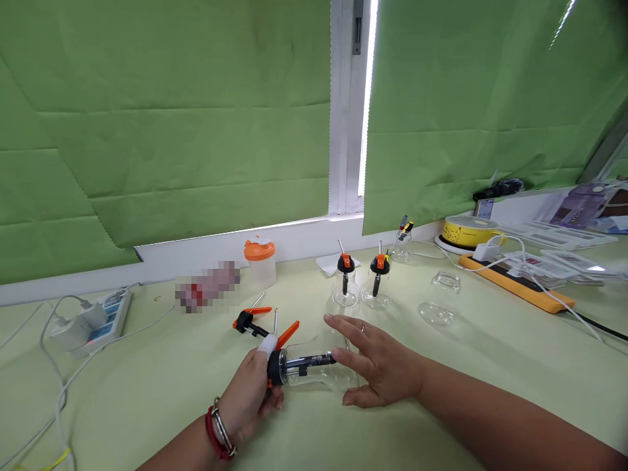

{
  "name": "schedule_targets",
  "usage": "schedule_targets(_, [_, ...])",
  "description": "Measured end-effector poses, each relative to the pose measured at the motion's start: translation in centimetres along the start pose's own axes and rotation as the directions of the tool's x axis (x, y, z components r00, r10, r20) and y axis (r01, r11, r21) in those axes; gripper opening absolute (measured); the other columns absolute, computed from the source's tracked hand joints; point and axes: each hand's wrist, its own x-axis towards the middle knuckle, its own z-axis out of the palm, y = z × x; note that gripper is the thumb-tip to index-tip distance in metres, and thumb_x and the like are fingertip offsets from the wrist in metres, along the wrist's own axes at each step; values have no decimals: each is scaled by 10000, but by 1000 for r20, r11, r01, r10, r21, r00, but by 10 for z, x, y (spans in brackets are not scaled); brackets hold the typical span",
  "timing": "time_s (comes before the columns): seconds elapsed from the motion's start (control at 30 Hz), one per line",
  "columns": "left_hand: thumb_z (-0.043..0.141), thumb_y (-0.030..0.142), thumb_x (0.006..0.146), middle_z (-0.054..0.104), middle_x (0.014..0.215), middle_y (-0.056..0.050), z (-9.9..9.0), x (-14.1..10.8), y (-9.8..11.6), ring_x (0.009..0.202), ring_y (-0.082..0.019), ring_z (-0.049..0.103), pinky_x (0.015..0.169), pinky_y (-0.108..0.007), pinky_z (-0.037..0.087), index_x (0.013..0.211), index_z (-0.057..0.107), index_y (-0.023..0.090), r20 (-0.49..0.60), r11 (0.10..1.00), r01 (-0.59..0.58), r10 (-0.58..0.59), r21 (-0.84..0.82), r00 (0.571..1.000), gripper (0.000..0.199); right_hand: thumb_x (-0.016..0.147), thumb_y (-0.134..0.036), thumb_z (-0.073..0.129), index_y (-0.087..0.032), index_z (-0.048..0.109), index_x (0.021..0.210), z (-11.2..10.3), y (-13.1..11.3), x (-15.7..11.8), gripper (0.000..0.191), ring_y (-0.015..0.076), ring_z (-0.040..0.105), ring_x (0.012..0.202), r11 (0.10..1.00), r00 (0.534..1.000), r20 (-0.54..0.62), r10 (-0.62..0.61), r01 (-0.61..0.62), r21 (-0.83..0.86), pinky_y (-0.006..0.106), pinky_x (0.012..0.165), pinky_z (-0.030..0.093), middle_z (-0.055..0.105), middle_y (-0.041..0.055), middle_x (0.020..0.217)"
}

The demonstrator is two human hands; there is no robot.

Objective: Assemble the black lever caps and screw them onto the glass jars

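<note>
My left hand (258, 379), a white wrap on its thumb, is closed round the black lid (277, 367) of a clear glass bottle (318, 376). The bottle lies on its side in the air, with a black tube running inside it. An orange lever (288, 334) and a thin metal spout stick out from the lid. My right hand (375, 363) is spread over the bottle's base end, fingers apart; whether it presses on the glass I cannot tell. Just beyond my left hand lies a loose black lid with an orange lever (251, 322).
Two glass bottles with black and orange lids (345, 278) stand behind my right hand. An uncapped glass jar (440, 299) is farther right, near an orange power strip (515, 283). An orange-lidded cup (261, 261) stands by the wall. White cables and a socket strip (110, 320) lie left.
</note>
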Motion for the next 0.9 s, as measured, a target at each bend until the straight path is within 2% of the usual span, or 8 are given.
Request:
schedule_targets(0.1, [427,712,709,384,340,77,1,-4,4,287,-88,340,347,-211,226,623,519,191,-8,1000,-4,4,17,1000,537,852,-506,508,-323,64,1450,1,1,-3,767,314,265,1340,1000,999,39,20,-19,-8,477,998,367,38,123,1533])
schedule_targets(0.27, [431,705,710,397,364,71,1,-6,5,303,-98,365,328,-199,177,636,511,193,-33,999,-4,6,44,999,524,812,-520,560,-289,297,1373,4,2,-9,662,331,330,1295,992,987,115,111,-117,52,503,978,379,235,148,1462])
schedule_targets(0.33, [437,692,717,394,369,79,1,-6,4,301,-95,359,323,-193,183,651,493,199,-45,999,-4,6,38,999,501,822,-508,552,-283,276,1378,5,3,-10,661,331,344,1284,989,987,109,119,-127,76,496,968,386,265,158,1437])
schedule_targets(0.43, [440,642,750,397,375,86,1,-6,3,318,-97,370,320,-179,200,676,448,214,-57,999,-18,20,43,998,435,835,-517,534,-281,143,1419,5,3,-9,742,330,348,1276,986,988,88,125,-133,102,470,951,405,256,178,1421])
schedule_targets(0.57, [443,570,783,412,393,84,3,-8,5,333,-94,366,317,-176,232,668,397,225,-89,990,-88,98,108,991,366,859,-535,478,-212,24,1442,6,1,-11,807,309,327,1288,930,963,106,248,-267,255,436,972,398,295,202,1383])
schedule_targets(0.7, [442,554,780,411,393,73,3,-8,5,351,-101,375,321,-177,245,658,409,222,-99,988,-93,106,125,989,355,883,-491,454,-212,19,1442,5,0,-13,761,300,335,1280,871,927,193,323,-371,323,426,998,372,266,187,1414])
schedule_targets(0.9, [432,555,777,413,370,53,2,-8,4,349,-105,354,320,-187,260,600,411,219,-99,982,-97,113,161,989,380,883,-450,452,-228,35,1440,5,-2,-12,730,260,482,1095,795,885,264,384,-462,393,404,939,406,232,174,1420])
